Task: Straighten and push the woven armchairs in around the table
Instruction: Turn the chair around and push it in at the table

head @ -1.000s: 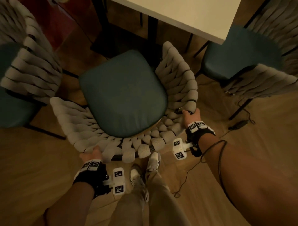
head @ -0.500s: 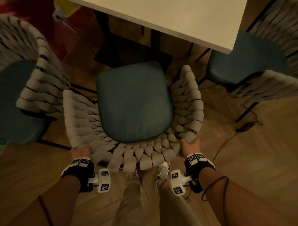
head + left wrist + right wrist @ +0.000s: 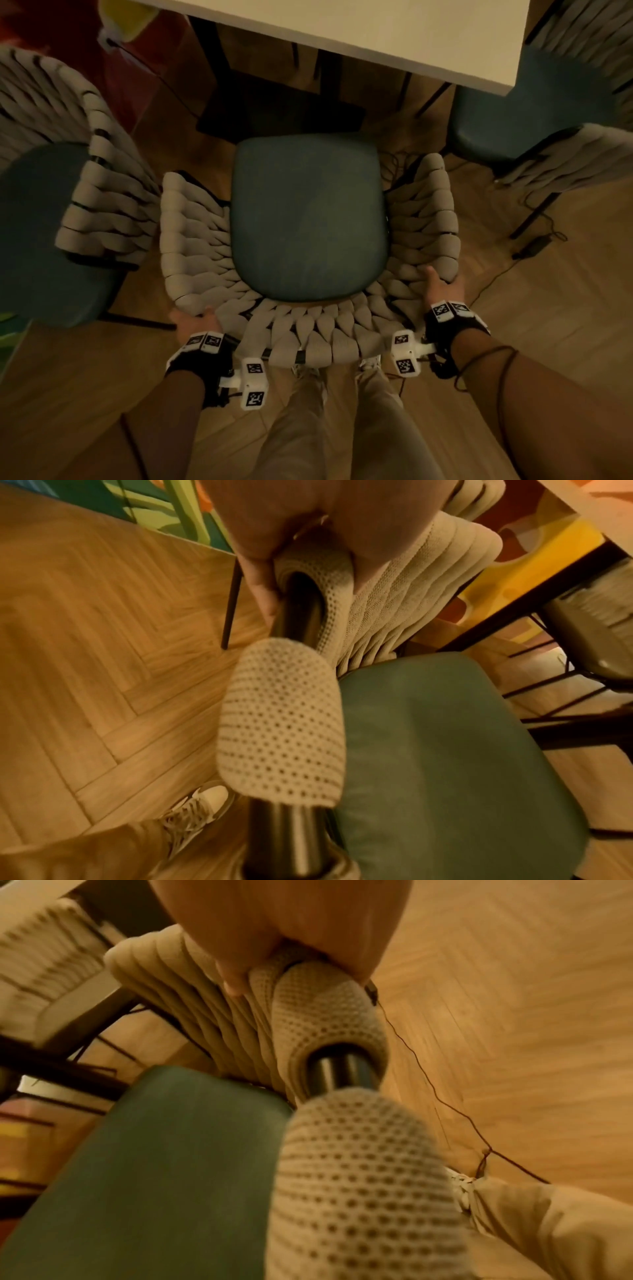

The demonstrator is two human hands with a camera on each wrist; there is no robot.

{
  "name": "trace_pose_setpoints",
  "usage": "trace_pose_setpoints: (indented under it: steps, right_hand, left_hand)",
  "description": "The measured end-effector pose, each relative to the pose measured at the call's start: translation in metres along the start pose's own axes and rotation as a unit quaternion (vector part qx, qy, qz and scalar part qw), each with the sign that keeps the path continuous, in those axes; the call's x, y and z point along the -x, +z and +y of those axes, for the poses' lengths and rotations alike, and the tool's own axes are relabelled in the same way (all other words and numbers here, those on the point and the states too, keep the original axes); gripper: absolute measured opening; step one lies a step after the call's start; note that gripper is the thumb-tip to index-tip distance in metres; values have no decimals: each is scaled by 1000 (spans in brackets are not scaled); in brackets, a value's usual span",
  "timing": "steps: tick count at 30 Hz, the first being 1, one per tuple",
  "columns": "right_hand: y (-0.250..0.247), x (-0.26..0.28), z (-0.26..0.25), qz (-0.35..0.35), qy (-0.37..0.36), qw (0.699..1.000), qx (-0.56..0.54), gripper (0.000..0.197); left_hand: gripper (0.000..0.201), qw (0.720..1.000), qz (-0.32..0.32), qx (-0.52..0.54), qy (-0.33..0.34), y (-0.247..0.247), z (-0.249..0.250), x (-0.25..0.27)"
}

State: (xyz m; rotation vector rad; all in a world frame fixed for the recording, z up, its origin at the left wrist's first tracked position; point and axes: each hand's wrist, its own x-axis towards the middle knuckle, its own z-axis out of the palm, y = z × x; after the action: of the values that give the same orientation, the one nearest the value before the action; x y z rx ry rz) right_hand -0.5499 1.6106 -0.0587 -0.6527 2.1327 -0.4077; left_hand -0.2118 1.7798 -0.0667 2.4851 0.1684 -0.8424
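Observation:
A woven armchair (image 3: 191,240) with beige padded straps and a teal seat cushion (image 3: 308,216) faces the white table (image 3: 376,31) squarely, its front edge short of the tabletop. My left hand (image 3: 193,320) grips the back rim at its left corner; the left wrist view shows my left hand (image 3: 274,542) curled round the strap-wrapped metal tube (image 3: 298,607). My right hand (image 3: 442,286) grips the rim at the right corner, and in the right wrist view my right hand (image 3: 291,934) wraps the woven strap (image 3: 325,1010) over the tube.
A second woven armchair (image 3: 102,192) stands close on the left, nearly touching the held one. A third armchair (image 3: 565,161) sits at the right by the table corner. A black cable and power adapter (image 3: 534,245) lie on the wooden floor at right. My shoes (image 3: 368,365) are just behind the chair.
The held chair has swung from angled left to square with the table and slid forward. Both hands kept their grip on the back rim; the view shifted with me.

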Motion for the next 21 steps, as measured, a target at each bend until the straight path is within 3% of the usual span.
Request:
trace_pose_setpoints:
  steps: [9, 21]
  right_hand:
    - [17, 36, 52, 38, 46, 998, -7, 69]
    - [40, 64, 72, 54, 54, 996, -50, 65]
  left_hand:
    - [50, 999, 3, -37, 36, -24, 11, -31]
    - [55, 991, 12, -94, 93, -33, 43, -66]
